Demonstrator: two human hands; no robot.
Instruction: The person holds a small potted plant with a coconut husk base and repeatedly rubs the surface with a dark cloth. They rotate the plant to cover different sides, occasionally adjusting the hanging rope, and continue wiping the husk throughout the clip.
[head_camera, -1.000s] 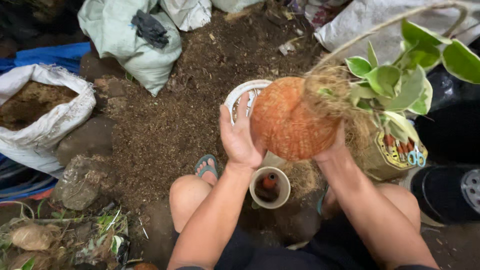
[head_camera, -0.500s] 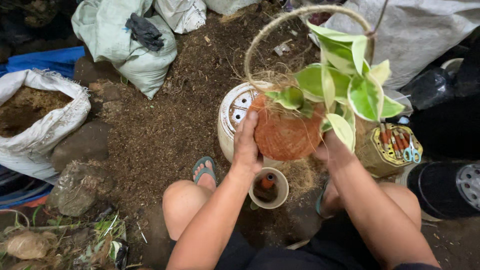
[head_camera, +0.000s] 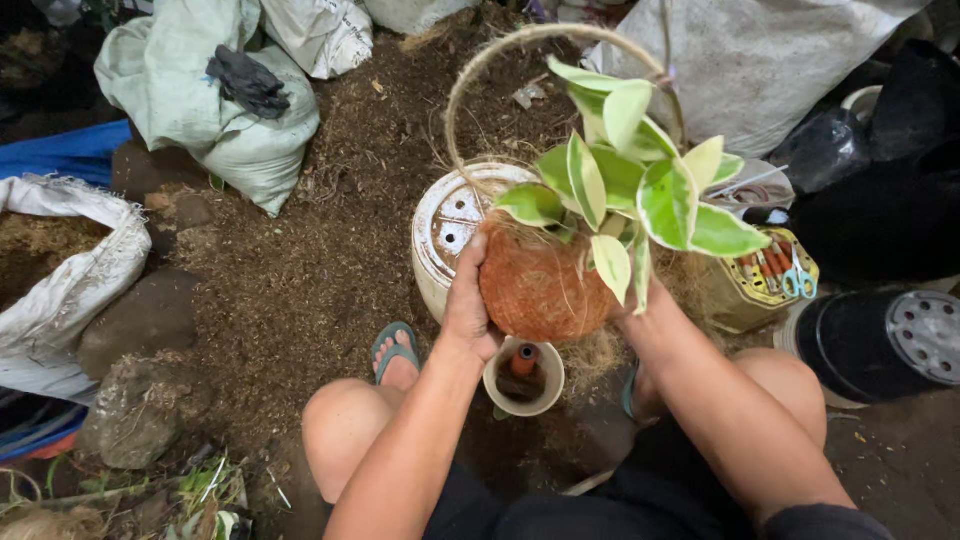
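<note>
- Your left hand (head_camera: 468, 300) cups the left side of the coir ball (head_camera: 540, 285), fingers (head_camera: 470, 262) spread flat and gripping its flank.
- Your right hand (head_camera: 640, 312) is mostly hidden behind the ball and leaves; it seems to brace the right side, grip can't be told for sure.
- Ball sits between both hands, above your knees, plant pointing up and away from you; long axis runs ball-to-leaves, roughly upright, tilted a bit right.
- Ball is rough, orange-brown, fibrous, rounded; loose fibres hang under it.
- Variegated leaves (head_camera: 640, 180) are green and cream, broad, glossy.
- A thin rope loop (head_camera: 500, 60) arches over the plant.
- White pot (head_camera: 445, 225), upside down with drain holes, just behind the left hand.
- Small cup (head_camera: 524, 377) on the ground directly below the ball.
- Yellow tin (head_camera: 770, 275) with scissors just right; black pot (head_camera: 880, 340) further right.
- Ground is loose brown soil (head_camera: 300, 260); sacks (head_camera: 190, 100) well apart, upper left.
</note>
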